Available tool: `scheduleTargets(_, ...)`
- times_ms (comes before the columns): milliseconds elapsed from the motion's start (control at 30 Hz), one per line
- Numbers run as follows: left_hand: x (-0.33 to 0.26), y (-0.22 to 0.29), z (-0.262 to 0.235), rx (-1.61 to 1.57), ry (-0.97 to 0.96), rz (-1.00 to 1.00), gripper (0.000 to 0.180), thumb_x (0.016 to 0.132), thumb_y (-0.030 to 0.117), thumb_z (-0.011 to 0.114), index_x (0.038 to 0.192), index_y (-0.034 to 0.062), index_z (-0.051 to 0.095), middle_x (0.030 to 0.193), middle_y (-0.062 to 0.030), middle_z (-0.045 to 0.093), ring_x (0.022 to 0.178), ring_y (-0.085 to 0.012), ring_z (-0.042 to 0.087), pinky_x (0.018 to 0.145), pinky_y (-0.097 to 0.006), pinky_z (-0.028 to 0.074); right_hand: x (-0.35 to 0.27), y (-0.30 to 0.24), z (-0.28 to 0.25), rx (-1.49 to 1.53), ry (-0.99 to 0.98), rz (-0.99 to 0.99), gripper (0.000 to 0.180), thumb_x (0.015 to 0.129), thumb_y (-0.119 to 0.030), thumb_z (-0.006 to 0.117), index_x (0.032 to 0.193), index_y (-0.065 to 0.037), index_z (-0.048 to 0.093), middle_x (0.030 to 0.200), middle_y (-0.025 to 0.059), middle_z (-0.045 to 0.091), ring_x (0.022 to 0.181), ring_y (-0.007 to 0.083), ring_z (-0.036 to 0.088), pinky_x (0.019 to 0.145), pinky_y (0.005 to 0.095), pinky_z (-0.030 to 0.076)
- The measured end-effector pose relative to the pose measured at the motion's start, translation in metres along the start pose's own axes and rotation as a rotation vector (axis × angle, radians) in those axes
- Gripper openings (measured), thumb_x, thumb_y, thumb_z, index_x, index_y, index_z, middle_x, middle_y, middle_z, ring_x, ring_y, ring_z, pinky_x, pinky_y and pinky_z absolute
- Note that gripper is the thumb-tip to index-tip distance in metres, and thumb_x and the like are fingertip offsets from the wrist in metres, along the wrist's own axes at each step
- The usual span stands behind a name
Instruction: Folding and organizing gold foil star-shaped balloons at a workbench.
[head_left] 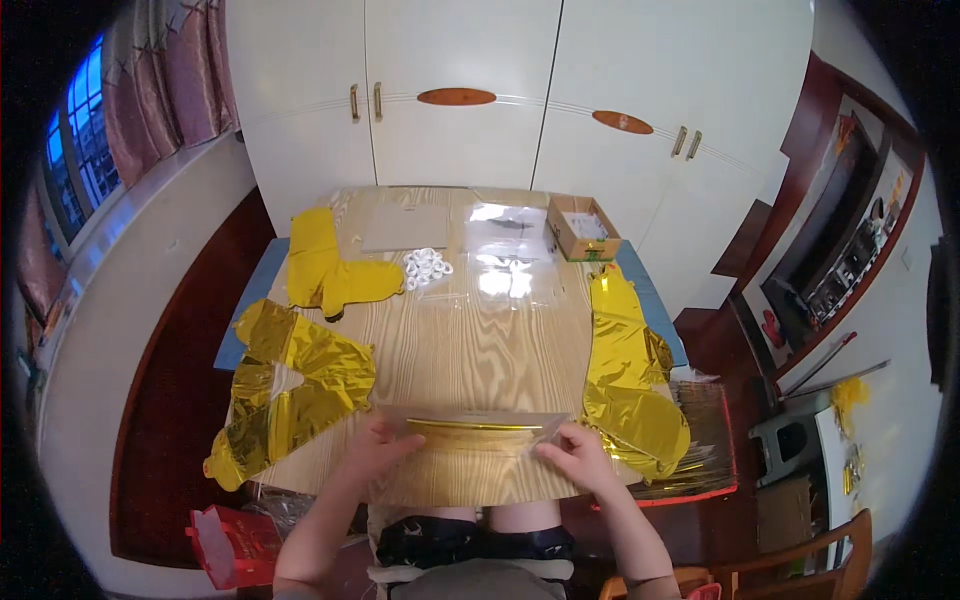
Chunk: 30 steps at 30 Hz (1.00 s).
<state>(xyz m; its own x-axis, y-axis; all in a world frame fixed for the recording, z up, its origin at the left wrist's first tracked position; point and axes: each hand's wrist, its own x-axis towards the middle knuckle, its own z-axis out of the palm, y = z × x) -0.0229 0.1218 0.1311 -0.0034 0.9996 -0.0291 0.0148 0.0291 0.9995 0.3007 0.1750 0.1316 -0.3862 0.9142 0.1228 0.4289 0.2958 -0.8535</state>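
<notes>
The person sits at a wooden desk [470, 350] and presses both hands on a clear plastic bag [470, 440] that lies at the near edge, with a folded gold foil piece [470, 426] showing through its upper part. The left hand [375, 445] rests flat on the bag's left end, fingers spread and lying on the film rather than closed around it. The right hand [577, 455] lies on the right end, fingers curled lightly with the tips down on the plastic.

Judging by how things lie, 1 gold piece is already inside a bag and is being flattened or closed, so the packing seems only begun. Much looks left: a crumpled gold foil balloon [290, 385] at the left edge, a smoother yellow one [325, 270] behind it, and a long gold one [625, 375] draped over the right edge all lie loose. More clear bags [505, 260] wait at the far middle, beside a heap of small white rings [427, 266], a flat cardboard sheet [405, 228] and a small open cardboard box [582, 228].
</notes>
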Motion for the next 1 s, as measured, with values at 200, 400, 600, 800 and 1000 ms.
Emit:
scheduleTargets(200,-0.001,0.012,0.021,0.145,-0.034,0.05,0.031,0.079,0.002,0.075,0.11,0.0027,0.069,0.094,-0.0024,0.069,0.085,-0.0084,0.063,0.075,-0.024,0.051,0.016,-0.008,0.006,0.186,0.001,-0.259,0.028,0.071,-0.019,0.084,0.086,0.0,0.071,0.074,0.0063,0.064,0.067,0.0154,0.056,0.063,0.0292,0.045)
scheduleTargets(400,-0.002,0.004,0.03,-0.032,-0.033,0.045,0.025,0.078,0.005,0.077,0.101,0.001,0.071,0.092,-0.003,0.07,0.083,-0.0086,0.062,0.072,-0.025,0.051,0.006,-0.025,0.01,0.341,0.097,-0.27,0.02,0.074,-0.013,0.079,0.082,0.002,0.069,0.069,0.0064,0.06,0.066,0.0166,0.054,0.06,0.0303,0.041)
scheduleTargets(600,-0.008,-0.008,0.045,0.085,-0.034,0.211,0.014,0.083,0.004,0.069,0.096,0.0009,0.072,0.089,-0.0023,0.07,0.079,-0.0094,0.062,0.069,-0.026,0.05,-0.024,-0.02,-0.001,0.422,0.181,-0.264,0.015,0.08,-0.011,0.073,0.075,0.002,0.066,0.069,0.0073,0.059,0.064,0.0176,0.051,0.057,0.0317,0.039)
scheduleTargets(800,-0.031,-0.019,0.067,-0.051,-0.434,0.139,0.019,0.087,0.015,0.068,0.099,0.0008,0.071,0.086,-0.0114,0.069,0.075,-0.0197,0.066,0.067,-0.027,0.05,-0.108,-0.001,-0.041,0.328,-0.022,-0.2,0.018,0.088,-0.015,0.065,0.092,0.003,0.068,0.086,0.0157,0.067,0.084,0.0309,0.062,0.084,0.0411,0.046)
scheduleTargets(1000,-0.031,-0.016,0.141,0.421,-0.706,0.67,0.025,0.083,0.022,0.072,0.1,0.0043,0.071,0.091,-0.0109,0.071,0.076,-0.0268,0.068,0.067,-0.033,0.053,-0.174,0.006,-0.099,-0.193,0.016,-0.111,0.024,0.08,-0.015,0.071,0.103,-0.01,0.073,0.093,0.0044,0.071,0.077,0.0231,0.06,0.069,0.0357,0.049)
